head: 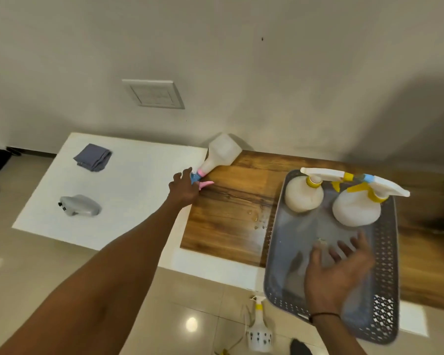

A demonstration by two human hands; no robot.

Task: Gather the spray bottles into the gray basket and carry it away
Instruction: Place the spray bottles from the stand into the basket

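L hand (183, 187) grip, frame centre: fingers curling on blue-pink trigger head of white plastic spray bottle (219, 156) lying on table (139, 175). R hand (340, 267), fingers spread, over gray perforated basket (386, 252) w/ two yellow-collared white spray bottles (304, 194), right of frame.

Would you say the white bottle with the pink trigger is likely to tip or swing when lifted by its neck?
Probably it swings: the left hand meets the white bottle only at its nozzle end, with the wide body beyond. It already lies on its side, so tipping hardly applies. It looks like rigid plastic; its fill is unclear.
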